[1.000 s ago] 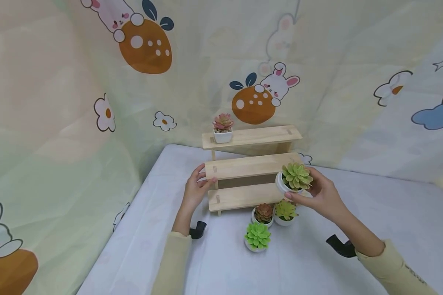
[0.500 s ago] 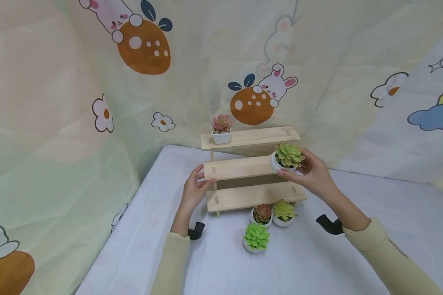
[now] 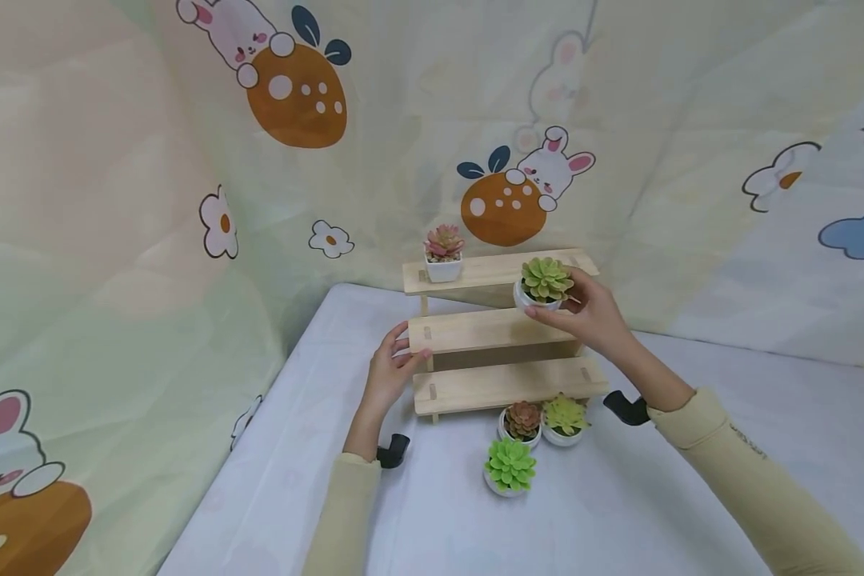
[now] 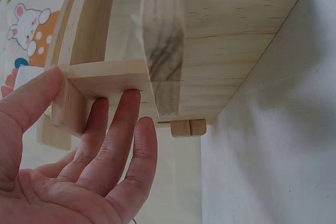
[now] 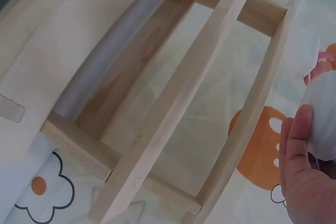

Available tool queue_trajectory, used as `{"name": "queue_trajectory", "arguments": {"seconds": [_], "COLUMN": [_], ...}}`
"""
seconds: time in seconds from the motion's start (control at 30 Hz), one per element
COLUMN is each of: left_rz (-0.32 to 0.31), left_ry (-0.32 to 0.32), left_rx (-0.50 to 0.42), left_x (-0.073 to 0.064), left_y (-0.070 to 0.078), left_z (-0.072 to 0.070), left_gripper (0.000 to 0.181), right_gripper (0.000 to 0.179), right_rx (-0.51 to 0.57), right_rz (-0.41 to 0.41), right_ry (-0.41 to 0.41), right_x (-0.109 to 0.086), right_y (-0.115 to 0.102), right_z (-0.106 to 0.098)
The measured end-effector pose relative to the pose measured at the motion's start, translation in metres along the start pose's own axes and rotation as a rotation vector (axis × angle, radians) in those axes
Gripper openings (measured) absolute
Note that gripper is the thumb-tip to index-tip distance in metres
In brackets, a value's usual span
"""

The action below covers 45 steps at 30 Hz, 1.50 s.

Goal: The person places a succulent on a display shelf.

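Somewhat right of centre, the right hand [image 3: 594, 318] grips a potted succulent [image 3: 546, 282] in front of the long top board [image 3: 488, 272]. The left hand [image 3: 390, 368] holds the middle board [image 3: 478, 330].

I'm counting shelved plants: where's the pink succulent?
In the head view, the pink succulent stands at the left end of the top shelf, left of the green succulent in the right hand.

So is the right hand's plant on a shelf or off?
Off: the right hand holds its white pot, and the right wrist view shows it clear of the boards.
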<state>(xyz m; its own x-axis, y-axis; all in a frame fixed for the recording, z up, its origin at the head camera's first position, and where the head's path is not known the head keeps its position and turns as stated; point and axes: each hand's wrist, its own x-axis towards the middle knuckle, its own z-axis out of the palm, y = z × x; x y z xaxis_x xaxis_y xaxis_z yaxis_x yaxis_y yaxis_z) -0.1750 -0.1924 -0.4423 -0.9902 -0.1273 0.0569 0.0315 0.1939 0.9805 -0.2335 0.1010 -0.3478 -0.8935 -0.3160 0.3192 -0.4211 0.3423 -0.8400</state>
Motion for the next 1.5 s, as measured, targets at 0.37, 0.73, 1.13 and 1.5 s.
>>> {"name": "queue_trajectory", "arguments": {"seconds": [0.37, 0.73, 1.13, 1.5], "left_rz": [0.007, 0.010, 0.009, 0.011], "left_ry": [-0.008, -0.012, -0.009, -0.002], "left_rx": [-0.022, -0.018, -0.019, -0.015], "left_x": [0.001, 0.002, 0.002, 0.001], "left_y": [-0.001, 0.000, -0.004, -0.003], "left_z": [0.002, 0.003, 0.001, 0.000], "left_gripper": [0.069, 0.070, 0.070, 0.070], "right_gripper": [0.064, 0.066, 0.076, 0.077], "right_rx": [-0.024, -0.057, -0.077, -0.120], "right_rz": [0.039, 0.099, 0.205, 0.224], "right_ry": [0.064, 0.098, 0.058, 0.058], "right_x": [0.029, 0.051, 0.062, 0.068], "right_y": [0.008, 0.011, 0.013, 0.012], "right_z": [0.005, 0.009, 0.017, 0.020]}}
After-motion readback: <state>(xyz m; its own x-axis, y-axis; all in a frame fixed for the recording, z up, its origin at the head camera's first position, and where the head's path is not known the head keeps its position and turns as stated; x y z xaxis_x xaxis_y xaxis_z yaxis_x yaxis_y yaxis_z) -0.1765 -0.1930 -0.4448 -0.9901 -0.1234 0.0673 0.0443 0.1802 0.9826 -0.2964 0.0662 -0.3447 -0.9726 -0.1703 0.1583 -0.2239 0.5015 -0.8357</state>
